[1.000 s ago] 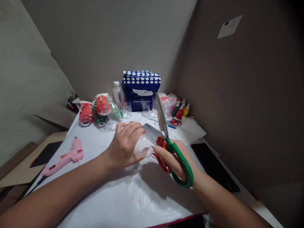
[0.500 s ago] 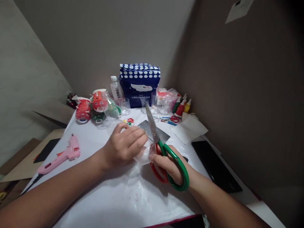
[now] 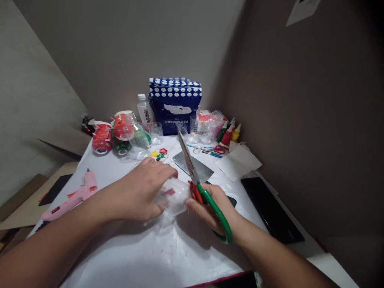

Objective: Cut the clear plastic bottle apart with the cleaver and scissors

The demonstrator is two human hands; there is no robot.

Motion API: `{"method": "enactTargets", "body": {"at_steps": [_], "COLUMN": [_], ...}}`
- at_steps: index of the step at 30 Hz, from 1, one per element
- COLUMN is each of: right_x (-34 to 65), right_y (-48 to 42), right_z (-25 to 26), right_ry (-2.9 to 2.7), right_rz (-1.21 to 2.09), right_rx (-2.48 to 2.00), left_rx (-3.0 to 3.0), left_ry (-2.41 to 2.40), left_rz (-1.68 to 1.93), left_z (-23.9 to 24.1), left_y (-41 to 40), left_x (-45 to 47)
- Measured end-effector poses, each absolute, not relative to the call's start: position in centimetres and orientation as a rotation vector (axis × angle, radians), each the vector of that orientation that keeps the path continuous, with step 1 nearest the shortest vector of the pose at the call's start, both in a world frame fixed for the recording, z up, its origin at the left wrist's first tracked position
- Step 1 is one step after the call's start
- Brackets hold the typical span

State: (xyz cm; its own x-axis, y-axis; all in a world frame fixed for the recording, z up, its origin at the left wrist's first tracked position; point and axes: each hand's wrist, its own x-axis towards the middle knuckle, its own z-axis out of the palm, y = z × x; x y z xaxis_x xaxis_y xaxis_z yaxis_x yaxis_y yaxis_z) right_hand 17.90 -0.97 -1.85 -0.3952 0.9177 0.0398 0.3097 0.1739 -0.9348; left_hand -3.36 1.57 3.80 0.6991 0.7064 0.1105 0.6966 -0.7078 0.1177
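My left hand (image 3: 147, 190) is closed around a clear piece of plastic bottle (image 3: 177, 197), its fingers over the top and its thumb below. In my right hand (image 3: 214, 206) is a pair of scissors (image 3: 195, 176) with one green and one red handle. The blades point up and away and lie together, clear of the plastic. My right thumb tip is at the right edge of the plastic piece. Beyond the hands, a grey sheet (image 3: 204, 170) lies on the white tabletop (image 3: 126, 248), partly behind the scissors.
A pink glue gun (image 3: 73, 196) lies left. Painted bottle fish (image 3: 102, 138), a water bottle (image 3: 145, 112), a blue bag (image 3: 177, 106) and paint bottles (image 3: 228, 134) stand at the back. Brushes (image 3: 213, 153), white paper (image 3: 239, 162) and a black slab (image 3: 271, 210) are on the right.
My left hand has shifted left and lower, uncovering more of the clear plastic. The scissors have turned slightly and moved a little left with my right hand.
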Motion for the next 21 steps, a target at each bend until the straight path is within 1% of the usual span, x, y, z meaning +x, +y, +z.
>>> {"method": "enactTargets", "body": {"at_steps": [6,9,11,13,17,21], "right_x": [18.2,18.3,18.2,18.2,18.0,18.2], "right_y": [-1.2,-1.1,-1.0,-1.0,-1.3,-1.7], "right_z": [-0.9,-0.9,-1.1,-1.5,-1.9,-2.1], "right_ry": [-1.733,-1.69,-1.671,-1.678,-1.805,-1.886], "right_rz": [1.207,1.205,1.202,1.223,1.243,1.216], "right_rx": [-1.102,-1.133,-1.196,-1.206,-1.124,-1.121], "left_rx": [2.824,2.819,2.703,2.542,2.327,2.387], "left_ry": [1.209,1.375,1.559,1.725,1.888,1.885], "left_rz": [0.313,0.575,0.843,1.01,1.212,1.352], "left_z": [4.5,4.6,4.9,5.4,5.9,5.4], "left_y": [1.5,2.0,2.2,2.1,1.8,1.9], "left_x": [-3.4,-4.0,-4.6,-5.0,-5.0,-4.7]}}
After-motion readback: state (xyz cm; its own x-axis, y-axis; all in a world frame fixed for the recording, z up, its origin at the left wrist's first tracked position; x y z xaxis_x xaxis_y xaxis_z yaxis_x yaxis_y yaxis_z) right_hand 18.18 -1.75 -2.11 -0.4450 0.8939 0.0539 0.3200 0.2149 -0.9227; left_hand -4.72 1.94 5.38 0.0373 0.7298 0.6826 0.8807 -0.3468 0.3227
